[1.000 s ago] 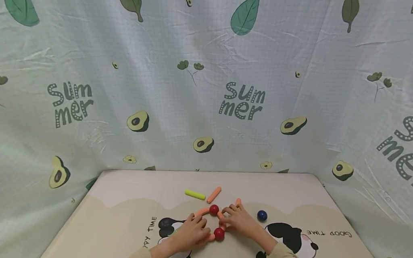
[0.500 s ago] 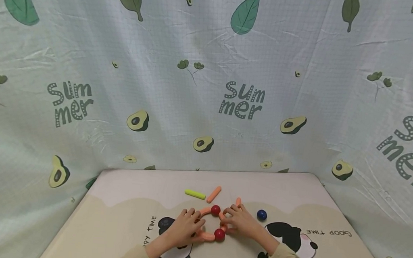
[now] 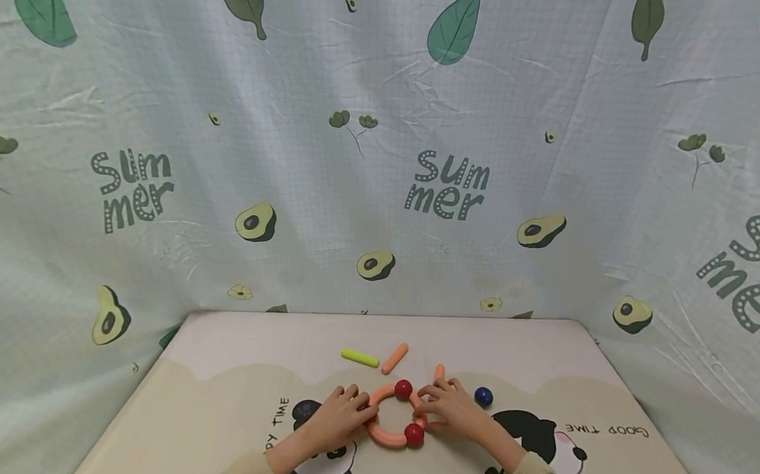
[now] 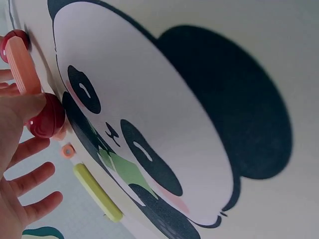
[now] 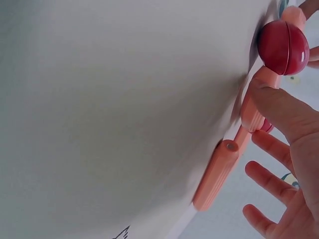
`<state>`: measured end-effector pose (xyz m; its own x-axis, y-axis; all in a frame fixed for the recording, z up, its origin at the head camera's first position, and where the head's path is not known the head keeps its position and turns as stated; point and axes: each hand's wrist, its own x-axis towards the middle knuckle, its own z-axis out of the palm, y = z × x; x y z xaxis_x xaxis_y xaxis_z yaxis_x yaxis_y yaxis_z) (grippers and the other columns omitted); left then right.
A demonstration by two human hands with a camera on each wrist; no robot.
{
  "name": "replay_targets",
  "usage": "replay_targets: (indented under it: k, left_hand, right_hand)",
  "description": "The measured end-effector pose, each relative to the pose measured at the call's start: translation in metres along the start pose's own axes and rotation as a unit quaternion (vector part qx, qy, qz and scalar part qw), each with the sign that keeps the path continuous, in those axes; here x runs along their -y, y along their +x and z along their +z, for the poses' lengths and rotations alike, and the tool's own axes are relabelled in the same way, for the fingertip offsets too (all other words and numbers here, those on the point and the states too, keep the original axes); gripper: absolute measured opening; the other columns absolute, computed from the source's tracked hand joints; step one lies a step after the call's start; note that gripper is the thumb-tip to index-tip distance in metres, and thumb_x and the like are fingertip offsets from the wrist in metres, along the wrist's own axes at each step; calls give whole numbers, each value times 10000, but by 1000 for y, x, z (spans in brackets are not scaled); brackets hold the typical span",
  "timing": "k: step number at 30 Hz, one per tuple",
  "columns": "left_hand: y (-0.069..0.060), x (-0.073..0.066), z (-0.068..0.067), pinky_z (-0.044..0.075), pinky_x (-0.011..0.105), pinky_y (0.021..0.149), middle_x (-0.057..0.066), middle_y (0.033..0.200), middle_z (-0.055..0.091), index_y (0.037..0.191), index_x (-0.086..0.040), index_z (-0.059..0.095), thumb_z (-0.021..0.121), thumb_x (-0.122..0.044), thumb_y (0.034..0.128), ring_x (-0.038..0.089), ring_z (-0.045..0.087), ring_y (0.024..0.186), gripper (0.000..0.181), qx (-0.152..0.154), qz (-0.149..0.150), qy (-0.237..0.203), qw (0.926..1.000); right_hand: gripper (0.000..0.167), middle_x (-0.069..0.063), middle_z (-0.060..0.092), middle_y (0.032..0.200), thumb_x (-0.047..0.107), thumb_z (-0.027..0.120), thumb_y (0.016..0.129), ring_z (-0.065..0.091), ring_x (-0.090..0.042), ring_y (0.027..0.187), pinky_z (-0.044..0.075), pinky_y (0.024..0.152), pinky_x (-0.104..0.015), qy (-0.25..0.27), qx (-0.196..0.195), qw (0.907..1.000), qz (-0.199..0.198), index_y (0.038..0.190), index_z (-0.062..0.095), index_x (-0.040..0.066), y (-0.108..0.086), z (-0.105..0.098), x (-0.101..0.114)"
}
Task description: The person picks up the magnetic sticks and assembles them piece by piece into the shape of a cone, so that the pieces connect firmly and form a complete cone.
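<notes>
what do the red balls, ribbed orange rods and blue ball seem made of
Red balls: probably hard plastic, glossy; highlights and a seam.
Ribbed orange rods: likely plastic, satin; lengthwise ridges, soft sheen.
Blue ball: perhaps plastic, glossy; a faint glint, too small to confirm.

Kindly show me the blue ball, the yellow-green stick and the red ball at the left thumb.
Blue ball (image 3: 483,397): head view, visible centre.
Yellow-green stick (image 3: 360,357): head view, middle of its length.
Red ball (image 4: 50,121): left wrist view, its uncovered part.

A segmented orange ring (image 3: 388,440) lies flat, glossy red balls (image 3: 404,389) joining it at 12 and 4 o'clock, a third red ball (image 4: 49,119) around 8 or 9.
</notes>
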<state>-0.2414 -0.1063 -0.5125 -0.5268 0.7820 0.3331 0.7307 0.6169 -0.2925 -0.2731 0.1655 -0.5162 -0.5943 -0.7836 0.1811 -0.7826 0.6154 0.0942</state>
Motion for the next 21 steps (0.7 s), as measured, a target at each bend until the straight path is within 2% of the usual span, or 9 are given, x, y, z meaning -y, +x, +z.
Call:
replay_targets:
  k: [5,10,16,21]
  left_hand:
    - [2,0,-2,369,264,647,-54,902,523,1067,-254,559,617,-320,816,126,422,803,267,158,-11,159,9997]
    - [2,-1,-3,370,257,649,-53,905,528,1069,-257,561,603,-325,827,125,423,807,256,280,-50,152,9995]
    - [2,-1,-3,359,256,650,-53,900,522,1069,-253,560,602,-326,825,124,421,805,258,295,-55,91,9995]
    - [3,-2,-3,352,260,648,-51,894,524,1059,-248,566,615,-312,819,127,421,802,253,272,-42,52,9996]
  right_hand:
    - [281,39,584,1122,349,668,761,457,-174,1012,383,800,-424,183,13,9997,185,1037,615,351,-2,-4,-3]
    - [343,38,585,1079,292,694,749,469,-166,1004,395,793,-411,213,-359,9987,291,1077,597,303,-3,-4,-9]
    - [363,50,575,1005,245,698,749,486,-142,925,406,755,-381,-110,-756,9957,531,1095,590,226,-3,4,-18]
    - [313,27,584,989,230,678,770,507,-154,897,405,754,-380,-225,-923,9932,674,1066,593,167,-4,7,-25]
